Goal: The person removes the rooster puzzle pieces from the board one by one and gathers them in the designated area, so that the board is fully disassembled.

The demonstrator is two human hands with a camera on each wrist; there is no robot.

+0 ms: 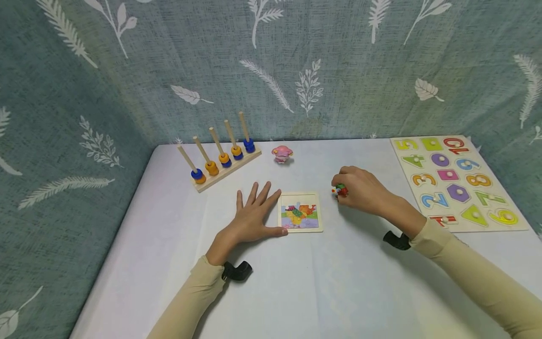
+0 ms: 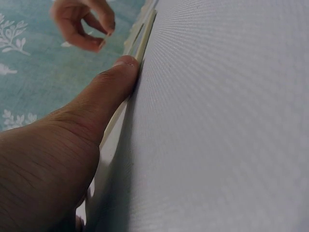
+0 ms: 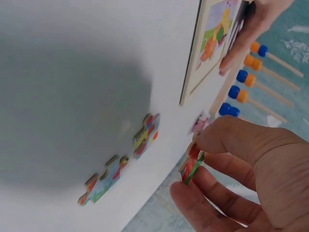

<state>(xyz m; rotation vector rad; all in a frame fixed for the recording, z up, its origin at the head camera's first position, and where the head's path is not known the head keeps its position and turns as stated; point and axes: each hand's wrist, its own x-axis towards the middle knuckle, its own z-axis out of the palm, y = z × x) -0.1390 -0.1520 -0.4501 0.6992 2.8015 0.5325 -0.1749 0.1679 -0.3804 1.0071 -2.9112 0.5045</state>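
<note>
The right hand is pinching a puzzle piece over the counter while the left hand, fingers spread, is touching the framed puzzle — seemingly a picking step, next calling for careful alignment.

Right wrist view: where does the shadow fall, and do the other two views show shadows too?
Right wrist: a broad, soft-edged grey shadow spreads over the white tabletop; head: a soft shadow runs beside the beige right sleeve; left wrist: a dark shadow lies beside the bare left hand.
</note>
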